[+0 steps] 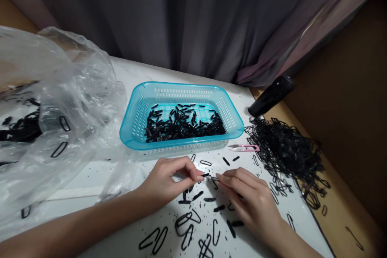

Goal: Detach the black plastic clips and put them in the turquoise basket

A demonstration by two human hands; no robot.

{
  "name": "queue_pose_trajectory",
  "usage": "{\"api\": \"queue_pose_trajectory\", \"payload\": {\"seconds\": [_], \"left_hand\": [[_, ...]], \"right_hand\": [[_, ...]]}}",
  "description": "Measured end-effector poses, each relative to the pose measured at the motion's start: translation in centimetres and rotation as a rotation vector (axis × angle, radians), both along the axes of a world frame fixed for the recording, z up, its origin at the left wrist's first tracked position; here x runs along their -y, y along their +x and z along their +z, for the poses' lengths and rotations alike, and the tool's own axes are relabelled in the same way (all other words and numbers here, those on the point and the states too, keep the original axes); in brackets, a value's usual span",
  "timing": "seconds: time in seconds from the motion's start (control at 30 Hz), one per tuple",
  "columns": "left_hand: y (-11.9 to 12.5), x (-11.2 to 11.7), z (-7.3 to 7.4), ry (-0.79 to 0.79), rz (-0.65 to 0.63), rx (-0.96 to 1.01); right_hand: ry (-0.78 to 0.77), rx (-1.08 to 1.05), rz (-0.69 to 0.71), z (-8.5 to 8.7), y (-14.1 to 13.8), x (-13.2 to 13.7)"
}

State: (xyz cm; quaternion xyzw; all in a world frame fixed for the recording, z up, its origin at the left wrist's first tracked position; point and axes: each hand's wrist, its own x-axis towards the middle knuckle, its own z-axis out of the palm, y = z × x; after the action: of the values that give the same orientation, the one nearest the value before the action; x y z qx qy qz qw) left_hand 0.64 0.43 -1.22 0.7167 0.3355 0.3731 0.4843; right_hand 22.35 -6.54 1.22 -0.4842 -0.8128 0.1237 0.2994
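Over the white table my left hand (167, 179) pinches a small black strip (206, 175) between thumb and fingertips. Facing it, my right hand (249, 193) is closed in a pinch at the strip's other side, by a thin dark piece (214, 179) too small to name. Below and around both hands lie black elongated loops (188, 237) and short black strips (219, 208). Just beyond them is a blue plastic basket (181, 144), holding many short black pieces (184, 125). Pink-handled thread snips (244, 147) lie between the basket and my right hand.
A tangled heap of black loops (290, 153) covers the table's right edge. Behind it a black cylindrical object (270, 96) leans at an angle. Clear plastic bags (81, 74) with black pieces fill the left side. A dark curtain (169, 20) hangs at the back.
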Motion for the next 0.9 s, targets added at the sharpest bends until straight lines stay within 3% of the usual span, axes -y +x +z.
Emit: {"api": "queue_pose_trajectory", "payload": {"seconds": [0.9], "left_hand": [[0.02, 0.07, -0.18, -0.049, -0.064, 0.051]], "right_hand": [[-0.016, 0.006, 0.028, 0.17, 0.00, 0.03]]}}
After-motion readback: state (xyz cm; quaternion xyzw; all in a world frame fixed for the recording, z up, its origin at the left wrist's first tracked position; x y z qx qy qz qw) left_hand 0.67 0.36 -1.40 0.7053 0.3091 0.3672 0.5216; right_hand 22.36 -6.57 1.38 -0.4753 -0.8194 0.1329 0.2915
